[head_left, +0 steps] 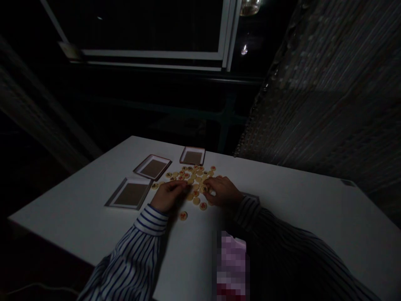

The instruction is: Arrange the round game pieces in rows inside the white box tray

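Head view, dim light. We see round, pale-yellow discs (196, 201) with red or black characters on some, clustered just below the centre of the frame on a white table (78, 213). Left hand (164, 196), in a blue-and-white striped cuff (150, 220), at the cluster's left edge: thumb and forefinger tips together; we cannot tell whether a disc sits between. Right hand (224, 191) on the cluster's right side, fingers bent down beside a black-marked disc (205, 189); whether they grip it, we cannot tell. Left of centre, we note a shallow, grey-rimmed open tray (129, 195).
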`<state>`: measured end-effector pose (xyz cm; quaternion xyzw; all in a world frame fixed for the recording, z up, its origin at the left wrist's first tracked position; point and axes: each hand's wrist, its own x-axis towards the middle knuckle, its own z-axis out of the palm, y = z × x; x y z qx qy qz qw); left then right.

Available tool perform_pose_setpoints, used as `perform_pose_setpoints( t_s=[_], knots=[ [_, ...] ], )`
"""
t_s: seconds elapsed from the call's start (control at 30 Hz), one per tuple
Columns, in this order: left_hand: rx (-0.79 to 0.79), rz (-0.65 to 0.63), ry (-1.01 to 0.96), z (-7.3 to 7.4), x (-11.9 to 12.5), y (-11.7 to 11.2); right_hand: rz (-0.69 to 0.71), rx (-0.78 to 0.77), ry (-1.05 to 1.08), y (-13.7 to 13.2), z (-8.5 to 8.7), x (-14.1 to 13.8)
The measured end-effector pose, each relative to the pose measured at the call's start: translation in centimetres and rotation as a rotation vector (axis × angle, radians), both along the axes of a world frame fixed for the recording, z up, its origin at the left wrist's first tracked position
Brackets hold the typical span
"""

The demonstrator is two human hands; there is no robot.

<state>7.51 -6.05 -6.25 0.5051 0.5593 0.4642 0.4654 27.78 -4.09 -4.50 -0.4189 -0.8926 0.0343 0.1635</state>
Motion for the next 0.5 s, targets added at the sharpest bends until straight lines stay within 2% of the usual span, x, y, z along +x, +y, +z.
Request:
perform_pose_setpoints(
  t_s=[0.1, 0.23, 0.33, 0.5],
  knots=[
    [0.041, 0.014, 0.106, -0.5, -0.9, 0.0, -0.016, -0.027, -0.087, 0.2, -0.2, -0.1],
    [0.097, 0.002, 0.383, -1.2, -1.3, -0.1, -0.003, -0.055, -0.206, 0.3, -0.4, -0.3],
    [0.13, -0.059, 0.545, -1.4, -1.1, -0.3, 0.014, -0.056, -0.27, 0.3, -0.5, -0.5],
    [0.326, -0.233, 0.845, -1.1, -0.1, -0.7, 0.018, -0.046, -0.305, 0.4, -1.0, -0.7]
  ],
)
